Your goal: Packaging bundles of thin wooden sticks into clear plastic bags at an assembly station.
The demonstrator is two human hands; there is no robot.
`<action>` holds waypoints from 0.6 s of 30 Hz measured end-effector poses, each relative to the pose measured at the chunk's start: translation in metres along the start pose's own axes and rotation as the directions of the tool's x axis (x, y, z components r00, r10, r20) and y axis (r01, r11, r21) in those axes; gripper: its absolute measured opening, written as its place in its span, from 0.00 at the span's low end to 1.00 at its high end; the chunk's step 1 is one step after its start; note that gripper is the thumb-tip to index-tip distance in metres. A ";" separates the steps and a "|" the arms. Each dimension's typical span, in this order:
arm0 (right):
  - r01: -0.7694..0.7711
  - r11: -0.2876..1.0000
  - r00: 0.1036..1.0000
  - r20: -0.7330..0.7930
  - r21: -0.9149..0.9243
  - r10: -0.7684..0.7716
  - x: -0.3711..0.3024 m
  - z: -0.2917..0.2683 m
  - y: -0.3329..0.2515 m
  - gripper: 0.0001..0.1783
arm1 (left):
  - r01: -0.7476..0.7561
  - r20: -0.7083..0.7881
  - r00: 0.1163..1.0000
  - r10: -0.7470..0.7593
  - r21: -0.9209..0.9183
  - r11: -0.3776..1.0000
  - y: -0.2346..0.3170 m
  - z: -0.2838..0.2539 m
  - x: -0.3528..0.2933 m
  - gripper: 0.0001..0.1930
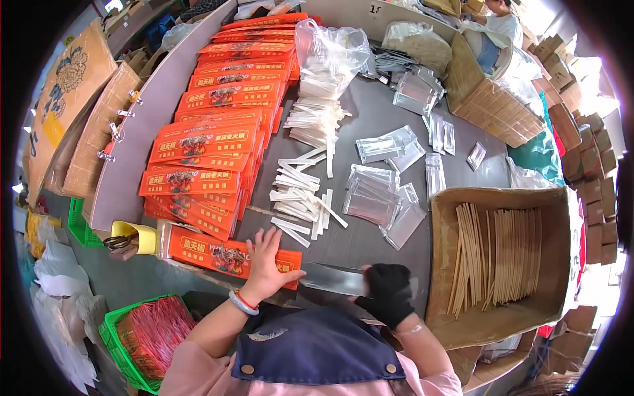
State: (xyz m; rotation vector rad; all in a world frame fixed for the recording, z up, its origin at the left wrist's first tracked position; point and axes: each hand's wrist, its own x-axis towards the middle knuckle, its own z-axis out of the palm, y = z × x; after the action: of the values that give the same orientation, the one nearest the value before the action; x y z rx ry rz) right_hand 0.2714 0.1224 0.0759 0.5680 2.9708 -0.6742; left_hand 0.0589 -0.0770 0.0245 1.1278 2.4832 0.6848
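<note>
Near the table's front edge, my left hand [264,267] lies with its fingers spread on an orange-red printed paper sleeve [210,254]. Its thumb reaches toward the left end of a shiny, see-through-looking flat strip [333,278]. My right hand [389,294], in a black glove with bare fingertips, has its fingers closed at the strip's right end. Exactly how they grip is partly hidden by the glove. Beyond my left hand rise overlapping stacks of similar orange-red sleeves [205,145]. Narrow white paper-wrapped pieces [297,191] lie in a loose heap beside them.
Clear flat packets [376,191] lie scattered right of the middle. At the right, a cardboard box [439,264] holds wooden chopsticks [515,251]. A yellow holder [142,239] with scissors [119,242] stands at the left edge. Below it sits a green crate [112,340]. Another person [505,26] is far right.
</note>
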 end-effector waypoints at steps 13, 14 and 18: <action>-0.727 0.658 0.524 -0.460 0.196 0.717 -0.052 -0.004 0.108 0.23 | -0.489 -0.024 0.850 0.527 0.339 0.804 0.043 0.024 0.130 0.09; -0.859 0.484 0.392 -0.394 0.168 0.831 -0.058 -0.015 0.119 0.20 | -0.491 -0.027 0.848 0.530 0.337 0.803 0.041 0.025 0.135 0.09; -0.841 0.469 0.538 -0.332 -0.270 0.775 -0.093 0.005 0.156 0.17 | -0.594 0.029 0.796 0.605 0.231 0.771 0.056 0.039 0.150 0.05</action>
State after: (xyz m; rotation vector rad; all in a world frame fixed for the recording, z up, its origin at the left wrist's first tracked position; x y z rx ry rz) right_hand 0.4142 0.2195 0.0182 1.8649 2.3229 0.1028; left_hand 0.0166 0.0815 0.0086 2.0666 2.2600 0.5843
